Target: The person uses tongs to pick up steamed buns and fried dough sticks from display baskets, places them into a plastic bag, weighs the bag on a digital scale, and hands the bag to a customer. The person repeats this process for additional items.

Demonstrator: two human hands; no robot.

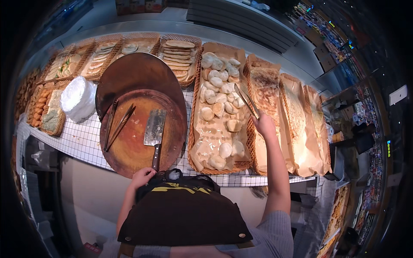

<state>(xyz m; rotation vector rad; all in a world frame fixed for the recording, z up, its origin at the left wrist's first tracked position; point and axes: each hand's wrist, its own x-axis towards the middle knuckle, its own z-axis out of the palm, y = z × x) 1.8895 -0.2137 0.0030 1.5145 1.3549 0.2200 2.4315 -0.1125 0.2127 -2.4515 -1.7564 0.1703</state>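
Note:
My right hand (265, 124) grips metal food tongs (246, 100) by the handle end. The parted tips of the tongs reach over the upper pile of round flatbreads (216, 82) in a long paper-lined wicker basket (190, 151). No bread shows plainly between the tips. At the near rim of a round wooden chopping board (135, 129), my left hand (143, 177) has its fingers curled, close to the handle of a cleaver (155, 127). Whether it holds or presses anything is unclear. Dark tongs (121, 125) lie on the board, left of the cleaver.
Behind the board leans a round brown lid (138, 72). White plastic bags (78, 98) sit left of it. Baskets of stacked flatbreads (178, 58) line the back, and large sheet-like breads (266, 87) lie to the right. The white tiled counter (80, 142) ends before me.

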